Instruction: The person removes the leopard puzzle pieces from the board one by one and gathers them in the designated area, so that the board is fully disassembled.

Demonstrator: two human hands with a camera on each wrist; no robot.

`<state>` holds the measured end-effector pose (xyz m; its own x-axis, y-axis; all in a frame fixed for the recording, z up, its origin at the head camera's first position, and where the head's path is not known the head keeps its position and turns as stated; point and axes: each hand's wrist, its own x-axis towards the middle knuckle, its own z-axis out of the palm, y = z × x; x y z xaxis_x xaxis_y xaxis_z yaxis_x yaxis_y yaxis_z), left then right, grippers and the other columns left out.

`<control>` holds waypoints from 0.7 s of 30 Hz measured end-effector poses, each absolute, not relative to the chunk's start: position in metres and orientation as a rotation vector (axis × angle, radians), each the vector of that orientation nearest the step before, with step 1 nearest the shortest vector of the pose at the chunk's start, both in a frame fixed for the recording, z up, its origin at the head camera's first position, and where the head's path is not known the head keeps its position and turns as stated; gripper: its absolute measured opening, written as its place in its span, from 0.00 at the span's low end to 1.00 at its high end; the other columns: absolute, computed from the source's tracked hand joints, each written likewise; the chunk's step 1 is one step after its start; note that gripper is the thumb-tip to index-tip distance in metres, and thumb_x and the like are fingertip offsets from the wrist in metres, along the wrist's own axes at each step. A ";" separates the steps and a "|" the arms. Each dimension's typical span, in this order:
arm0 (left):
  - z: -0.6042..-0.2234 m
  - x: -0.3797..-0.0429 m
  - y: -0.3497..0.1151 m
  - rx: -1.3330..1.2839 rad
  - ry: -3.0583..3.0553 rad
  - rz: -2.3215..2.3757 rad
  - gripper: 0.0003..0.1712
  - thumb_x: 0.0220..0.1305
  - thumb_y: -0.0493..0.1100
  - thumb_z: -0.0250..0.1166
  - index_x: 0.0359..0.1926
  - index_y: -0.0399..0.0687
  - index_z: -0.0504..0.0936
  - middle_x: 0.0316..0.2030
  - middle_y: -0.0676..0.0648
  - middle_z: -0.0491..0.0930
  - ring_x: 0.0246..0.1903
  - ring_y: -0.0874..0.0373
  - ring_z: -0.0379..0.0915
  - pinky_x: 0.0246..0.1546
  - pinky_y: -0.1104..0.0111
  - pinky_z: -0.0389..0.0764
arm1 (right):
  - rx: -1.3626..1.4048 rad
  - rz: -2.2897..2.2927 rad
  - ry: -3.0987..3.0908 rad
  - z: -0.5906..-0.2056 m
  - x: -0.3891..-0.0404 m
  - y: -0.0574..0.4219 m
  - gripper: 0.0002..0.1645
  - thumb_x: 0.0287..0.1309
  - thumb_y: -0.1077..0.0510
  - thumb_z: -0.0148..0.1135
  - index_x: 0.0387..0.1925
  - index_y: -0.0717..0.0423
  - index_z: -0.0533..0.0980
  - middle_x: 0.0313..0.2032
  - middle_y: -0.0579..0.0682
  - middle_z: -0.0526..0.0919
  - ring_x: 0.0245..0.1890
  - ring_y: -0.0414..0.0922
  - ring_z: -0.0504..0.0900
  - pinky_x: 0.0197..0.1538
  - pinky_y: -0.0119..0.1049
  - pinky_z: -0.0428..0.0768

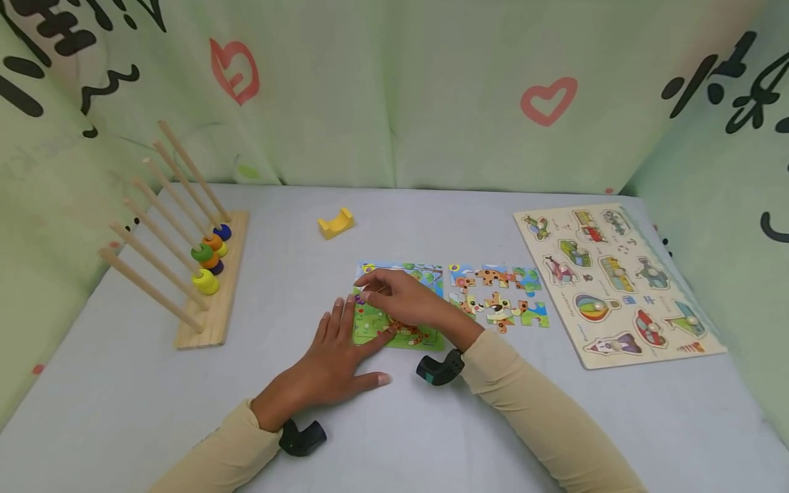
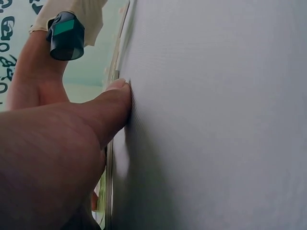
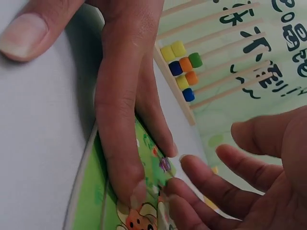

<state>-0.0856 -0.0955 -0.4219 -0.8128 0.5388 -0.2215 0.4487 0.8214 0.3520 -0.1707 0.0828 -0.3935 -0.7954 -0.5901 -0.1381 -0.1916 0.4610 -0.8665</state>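
Observation:
A green picture jigsaw board (image 1: 366,325) lies on the white table in front of the hands. My left hand (image 1: 335,359) lies palm down at its lower left side, fingers spread, with the index finger reaching onto the picture beside an orange animal (image 3: 141,221). Over the board's upper part is my right hand (image 1: 403,299), fingers loosely bent. In the right wrist view its thumb stands apart from the fingers, with nothing visible between them, and the fingertips are right at the board. Several loose jigsaw pieces (image 1: 493,276) lie in two rows to the right of the board.
At the left stands a wooden bead rack (image 1: 229,291) with slanting rods and coloured beads. A small yellow curved block (image 1: 336,224) lies behind the board. A wooden peg puzzle (image 1: 607,291) with picture pieces is at the right. Printed curtains (image 1: 394,103) enclose the table.

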 end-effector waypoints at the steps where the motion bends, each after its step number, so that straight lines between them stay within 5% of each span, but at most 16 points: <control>1: -0.422 -0.086 -0.095 0.751 2.691 0.405 0.40 0.64 0.70 0.54 0.74 0.70 0.57 0.73 0.31 0.26 0.71 0.34 0.17 0.66 0.40 0.35 | -0.667 -1.288 2.298 -0.394 -0.171 0.082 0.19 0.70 0.59 0.53 0.58 0.58 0.74 0.48 0.51 0.81 0.49 0.45 0.79 0.54 0.41 0.75; 21: -0.423 -0.086 -0.096 0.780 2.697 0.422 0.40 0.65 0.69 0.55 0.74 0.69 0.58 0.73 0.31 0.26 0.71 0.32 0.18 0.66 0.39 0.36 | -0.628 -1.427 2.244 -0.401 -0.169 0.079 0.13 0.60 0.69 0.59 0.46 0.61 0.81 0.39 0.50 0.83 0.36 0.43 0.80 0.41 0.34 0.78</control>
<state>-0.0863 -0.0963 -0.4227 -0.8069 0.5546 -0.2031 0.4660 0.8091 0.3582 -0.1690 0.0794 -0.4015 -0.8163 -0.5696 -0.0963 -0.1543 0.3757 -0.9138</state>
